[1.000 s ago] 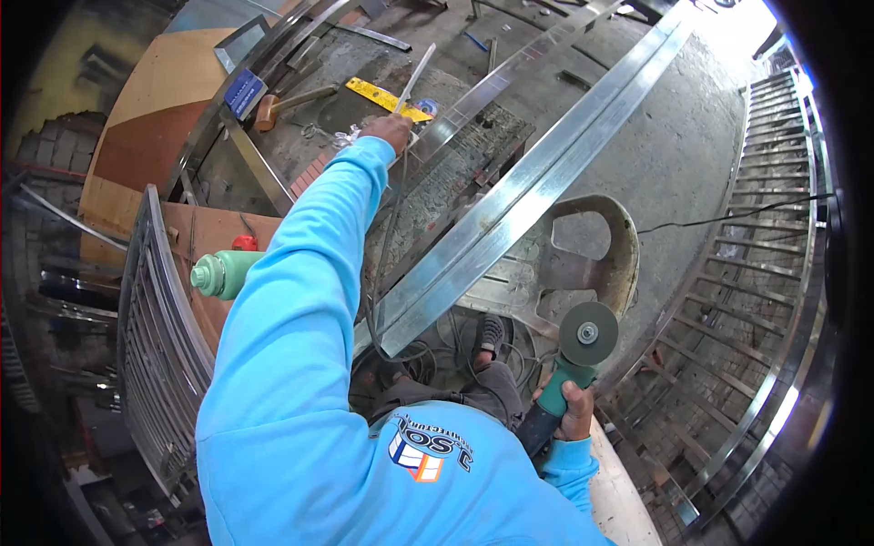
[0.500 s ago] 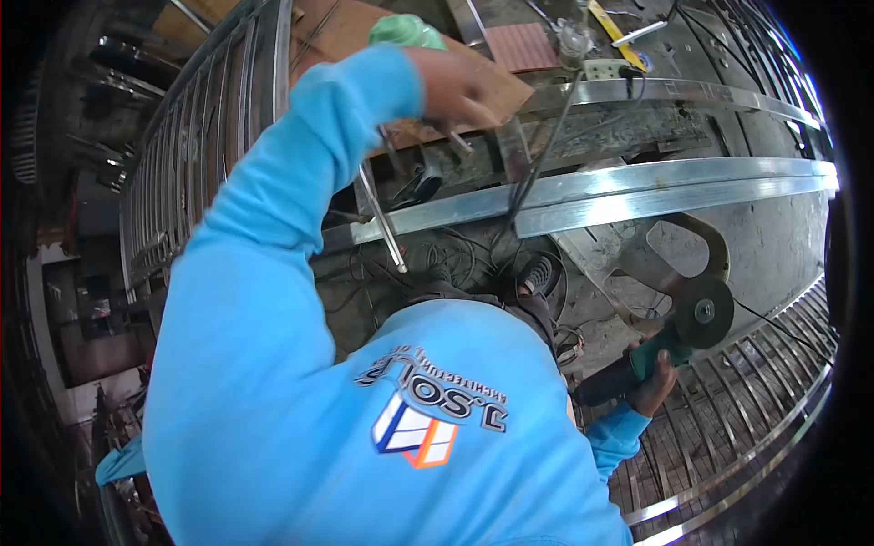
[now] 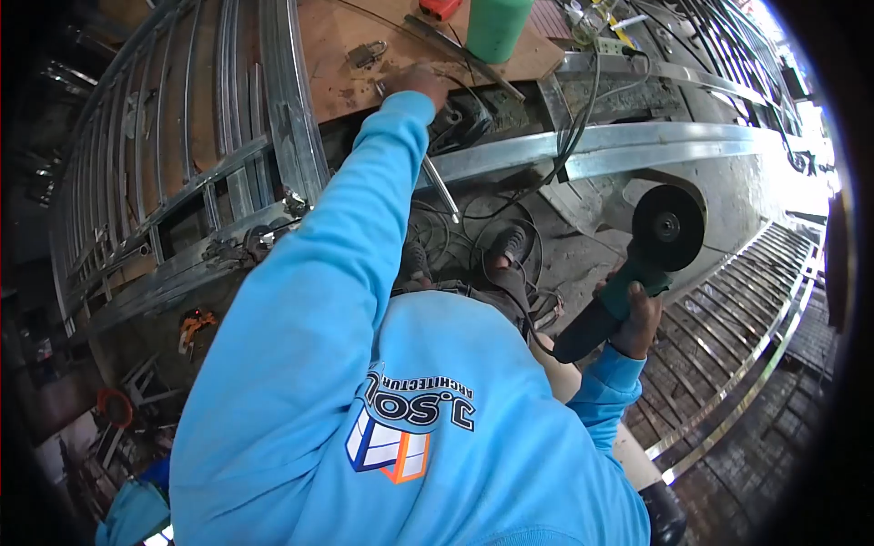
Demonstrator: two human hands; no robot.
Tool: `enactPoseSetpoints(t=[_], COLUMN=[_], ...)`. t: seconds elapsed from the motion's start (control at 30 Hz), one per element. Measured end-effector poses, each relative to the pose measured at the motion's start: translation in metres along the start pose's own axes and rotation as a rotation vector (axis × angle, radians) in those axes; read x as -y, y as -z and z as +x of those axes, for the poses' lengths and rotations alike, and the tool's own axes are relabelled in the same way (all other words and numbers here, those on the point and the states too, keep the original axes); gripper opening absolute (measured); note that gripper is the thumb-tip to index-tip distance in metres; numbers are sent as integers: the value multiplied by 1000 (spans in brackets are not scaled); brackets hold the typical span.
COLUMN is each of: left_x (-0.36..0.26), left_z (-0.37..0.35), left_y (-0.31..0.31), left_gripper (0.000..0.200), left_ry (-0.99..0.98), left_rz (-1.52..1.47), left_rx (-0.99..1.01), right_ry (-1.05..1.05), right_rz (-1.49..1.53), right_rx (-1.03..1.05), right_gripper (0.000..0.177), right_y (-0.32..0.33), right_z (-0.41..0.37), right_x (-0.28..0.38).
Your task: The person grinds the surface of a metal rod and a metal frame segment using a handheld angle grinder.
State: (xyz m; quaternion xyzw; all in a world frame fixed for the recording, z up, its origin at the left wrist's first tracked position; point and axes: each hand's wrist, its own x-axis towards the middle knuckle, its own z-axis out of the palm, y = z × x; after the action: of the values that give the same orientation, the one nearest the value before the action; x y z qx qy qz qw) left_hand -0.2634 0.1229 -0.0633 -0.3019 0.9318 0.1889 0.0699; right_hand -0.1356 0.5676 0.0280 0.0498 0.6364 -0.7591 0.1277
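Note:
My left hand (image 3: 414, 84) is closed low over the edge of the brown board (image 3: 337, 55), its fingers partly hidden; a small shiny end shows beside them. From under the blue sleeve a thin metal rod (image 3: 442, 189) slants down, and a black tool or clamp (image 3: 464, 118) lies just right of the hand. My right hand (image 3: 639, 320) is wrapped round the body of a green and black angle grinder (image 3: 628, 287). Its dark disc (image 3: 668, 227) points up and faces the camera. Whether the disc spins cannot be told.
A padlock (image 3: 367, 55), a green container (image 3: 498, 29) and a flat bar (image 3: 464, 56) lie on the board. Long metal profiles (image 3: 674, 141) cross ahead. Barred frames stand at left (image 3: 173, 196) and right (image 3: 728, 337). Cables (image 3: 446, 227) coil round my feet.
My left hand has come down and left, from beside the green container to the board's edge. The grinder in my right hand has shifted up and left in view. The view has turned.

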Motion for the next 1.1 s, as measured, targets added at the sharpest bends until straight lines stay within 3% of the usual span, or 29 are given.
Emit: enactPoseSetpoints(t=[0.07,0.17,0.27,0.3,0.4,0.5,0.6,0.63,0.7,0.9,1.0,1.03,1.1], left_x=[-11,-11,-4,-7,8,34,40,49,79,98,81,77,73], left_z=[5,8,16,14,8,-2,-43,-45,-23,0,22,6,1], left_y=[-19,-15,-23,-29,-37,-27,11,10,-9,-41,-64,-47,-45], left_gripper=[56,56,59,51,42,50,82,84,87,84,45,64,64], left_ry=[-133,-255,-231,-187,-29,39,201,171,73,21,-46,46,69], left_rz=[334,353,281,306,-38,-345,-715,-778,-608,-1042,-1146,-1245,-1100], left_rx=[178,322,248,134,-134,-372,-286,-337,-543,-508,-772,-578,-619], right_ry=[-23,-47,-57,-61,-78,-66,-133,-165,-173,-106,-165,-170,-196], right_rz=[-25,-44,-146,-215,-299,-322,-466,-534,-597,-775,-798,-810,-816], right_rx=[-21,-18,25,37,37,106,176,192,278,427,511,531,562], right_gripper=[63,61,57,56,57,56,56,55,55,57,60,61,63], right_y=[-8,-6,8,13,16,3,-2,-4,-20,-61,-70,-74,-74], right_z=[-23,-45,-42,-41,-43,-28,-15,-11,-2,10,17,18,21], right_x=[-3,-9,-13,-13,-14,-9,-8,-8,-5,-17,-30,-34,-49])
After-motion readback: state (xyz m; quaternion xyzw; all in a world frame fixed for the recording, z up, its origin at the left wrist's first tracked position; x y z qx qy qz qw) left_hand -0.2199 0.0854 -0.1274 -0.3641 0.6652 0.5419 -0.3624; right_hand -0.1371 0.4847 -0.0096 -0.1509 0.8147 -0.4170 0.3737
